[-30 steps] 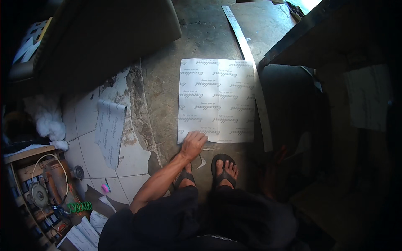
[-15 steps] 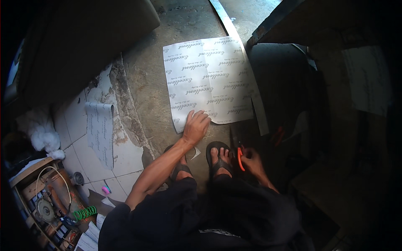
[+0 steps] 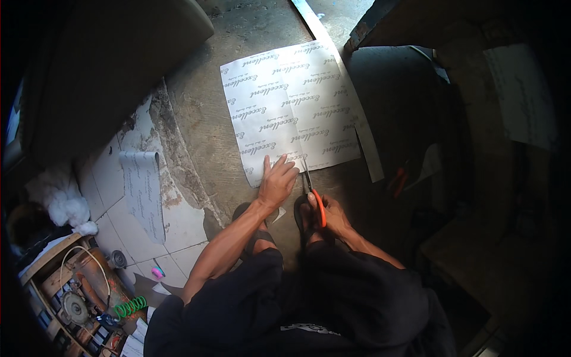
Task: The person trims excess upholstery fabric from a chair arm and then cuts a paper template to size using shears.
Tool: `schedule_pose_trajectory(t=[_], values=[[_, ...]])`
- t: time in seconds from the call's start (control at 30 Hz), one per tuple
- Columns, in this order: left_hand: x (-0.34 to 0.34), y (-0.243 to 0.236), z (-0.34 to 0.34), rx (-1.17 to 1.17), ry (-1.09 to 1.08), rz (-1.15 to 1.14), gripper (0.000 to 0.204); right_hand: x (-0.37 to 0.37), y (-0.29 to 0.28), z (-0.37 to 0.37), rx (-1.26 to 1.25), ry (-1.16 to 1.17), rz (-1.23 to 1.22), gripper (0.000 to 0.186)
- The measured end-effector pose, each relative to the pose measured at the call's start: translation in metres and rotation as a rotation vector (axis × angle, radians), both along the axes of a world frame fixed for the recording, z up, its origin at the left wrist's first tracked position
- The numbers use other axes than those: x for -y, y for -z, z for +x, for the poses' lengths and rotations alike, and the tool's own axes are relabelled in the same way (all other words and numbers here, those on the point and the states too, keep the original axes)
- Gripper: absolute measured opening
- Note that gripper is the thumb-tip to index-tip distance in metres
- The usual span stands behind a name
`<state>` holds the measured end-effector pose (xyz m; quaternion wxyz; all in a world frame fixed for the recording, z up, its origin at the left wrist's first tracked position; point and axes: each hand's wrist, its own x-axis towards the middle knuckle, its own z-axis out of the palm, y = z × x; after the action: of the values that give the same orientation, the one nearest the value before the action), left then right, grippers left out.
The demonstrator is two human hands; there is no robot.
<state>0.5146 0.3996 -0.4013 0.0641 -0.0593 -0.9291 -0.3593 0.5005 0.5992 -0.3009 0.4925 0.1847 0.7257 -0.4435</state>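
A large white sheet with grey printed script lies flat on the concrete floor in front of me. My left hand presses flat on its near edge, fingers spread. My right hand grips orange-handled scissors, whose blades point up into the sheet's near edge just right of my left hand. My sandalled feet sit under both hands.
A long metal ruler lies along the sheet's right side. A curled paper strip rests on the cracked white tiles at left. A box of tools and a green spring sit at lower left. Dark furniture stands at right.
My right hand has come in with the orange scissors and brought the blades to the sheet's near edge. My left hand has stayed on the sheet. The view has shifted nearer.
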Motion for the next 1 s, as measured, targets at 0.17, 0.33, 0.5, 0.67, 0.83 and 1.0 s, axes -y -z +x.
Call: schedule_pose_trajectory(t=[0.17,0.33,0.5,0.67,0.83,1.0], values=[[0.002,-0.002,0.001,0.004,-0.01,0.007,0.014,-0.001,0.006,0.005,-0.03,0.076,-0.031,0.069],[0.002,-0.001,0.0,-0.001,-0.006,0.003,0.015,0.002,-0.002,0.001,-0.027,0.055,-0.011,0.069],[0.003,0.001,0.001,0.001,-0.013,0.01,0.015,0.0,0.007,0.005,-0.048,0.075,-0.038,0.065],[0.004,0.002,0.003,0.044,-0.019,0.005,0.019,-0.001,0.012,0.009,-0.057,0.115,-0.074,0.056],[0.008,0.0,0.005,0.052,-0.002,0.006,0.02,0.01,0.013,-0.003,-0.072,0.112,-0.061,0.052],[0.006,-0.002,0.002,0.029,-0.012,0.031,0.016,0.008,0.026,-0.003,-0.131,0.069,-0.045,0.05]])
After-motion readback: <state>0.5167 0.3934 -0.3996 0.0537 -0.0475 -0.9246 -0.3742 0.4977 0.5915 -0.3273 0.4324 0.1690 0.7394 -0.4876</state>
